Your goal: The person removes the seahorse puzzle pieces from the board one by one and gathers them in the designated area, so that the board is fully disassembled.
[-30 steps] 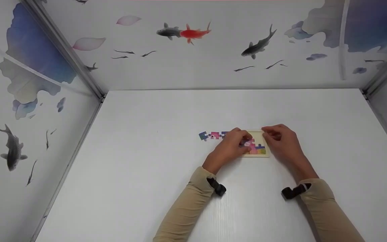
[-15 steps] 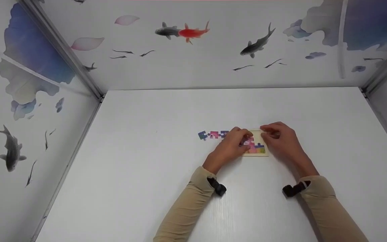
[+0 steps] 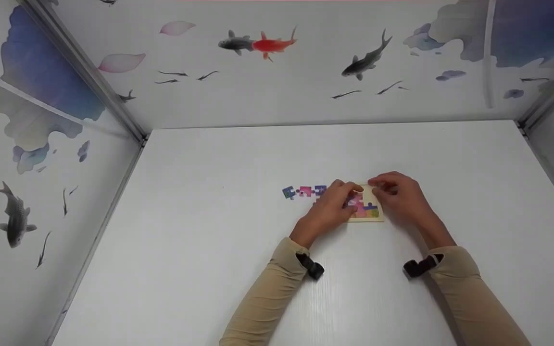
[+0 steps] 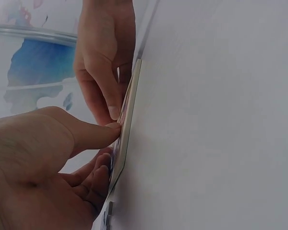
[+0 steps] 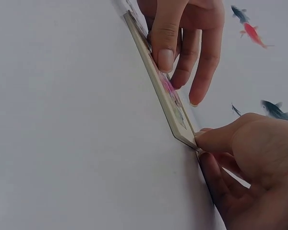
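A pale wooden jigsaw tray (image 3: 366,220) lies on the white table, partly filled with pink, purple and green puzzle pieces (image 3: 368,210). My left hand (image 3: 330,204) covers its left part; the thumb (image 4: 105,135) rests on the pieces and the other fingers lie spread above it, gently bent. At the far right corner, my right hand (image 3: 399,194) pinches the tray's edge, its thumb (image 5: 213,140) on the rim and its fingers curled alongside. Loose puzzle pieces (image 3: 306,191) lie in a row left of the tray, some hidden by the left hand.
The white table (image 3: 200,230) spreads around the tray. A back wall (image 3: 286,96) and a left wall (image 3: 41,192), both printed with fish, border it. Dark wrist cameras (image 3: 314,270) sit at both sleeve cuffs.
Both hands stay almost still at the tray. The right hand shifts very slightly left, and the whole head view drifts a little.
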### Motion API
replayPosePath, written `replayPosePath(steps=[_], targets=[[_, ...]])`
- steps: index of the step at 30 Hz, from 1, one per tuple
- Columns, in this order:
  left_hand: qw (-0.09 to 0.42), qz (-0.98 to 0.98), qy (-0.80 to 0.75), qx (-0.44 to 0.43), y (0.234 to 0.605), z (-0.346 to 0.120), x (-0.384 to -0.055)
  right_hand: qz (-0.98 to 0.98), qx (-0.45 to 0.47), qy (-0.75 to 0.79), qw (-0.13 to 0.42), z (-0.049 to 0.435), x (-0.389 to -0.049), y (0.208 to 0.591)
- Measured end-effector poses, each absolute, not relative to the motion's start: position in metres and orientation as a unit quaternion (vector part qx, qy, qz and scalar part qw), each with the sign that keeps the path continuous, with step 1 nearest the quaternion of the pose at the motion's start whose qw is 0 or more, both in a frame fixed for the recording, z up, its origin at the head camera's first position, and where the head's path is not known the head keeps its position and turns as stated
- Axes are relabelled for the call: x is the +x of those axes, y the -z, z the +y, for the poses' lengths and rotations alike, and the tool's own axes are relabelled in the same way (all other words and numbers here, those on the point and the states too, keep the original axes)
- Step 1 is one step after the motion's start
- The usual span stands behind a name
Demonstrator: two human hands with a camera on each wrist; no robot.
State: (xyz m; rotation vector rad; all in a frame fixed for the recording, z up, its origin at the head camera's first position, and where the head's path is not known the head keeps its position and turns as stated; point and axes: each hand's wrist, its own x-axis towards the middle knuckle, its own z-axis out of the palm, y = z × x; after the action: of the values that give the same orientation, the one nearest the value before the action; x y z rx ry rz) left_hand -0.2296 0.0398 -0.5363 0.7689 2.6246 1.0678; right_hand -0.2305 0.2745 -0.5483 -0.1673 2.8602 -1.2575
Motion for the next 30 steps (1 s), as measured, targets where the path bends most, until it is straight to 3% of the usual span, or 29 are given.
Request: replayPosePath(steps=[14,30], targets=[[0.103,0.892,-0.369,0.241,0.5360,0.0405,-0.2298,0.909,-0.060,0.413,-0.007,0.2741,-0.2291,0.5500],[0.105,0.890,-0.347,0.278,0.5367,0.0359,-0.2317,0.908,-0.049,0.415,-0.005,0.2755,-0.2288,0.5553]])
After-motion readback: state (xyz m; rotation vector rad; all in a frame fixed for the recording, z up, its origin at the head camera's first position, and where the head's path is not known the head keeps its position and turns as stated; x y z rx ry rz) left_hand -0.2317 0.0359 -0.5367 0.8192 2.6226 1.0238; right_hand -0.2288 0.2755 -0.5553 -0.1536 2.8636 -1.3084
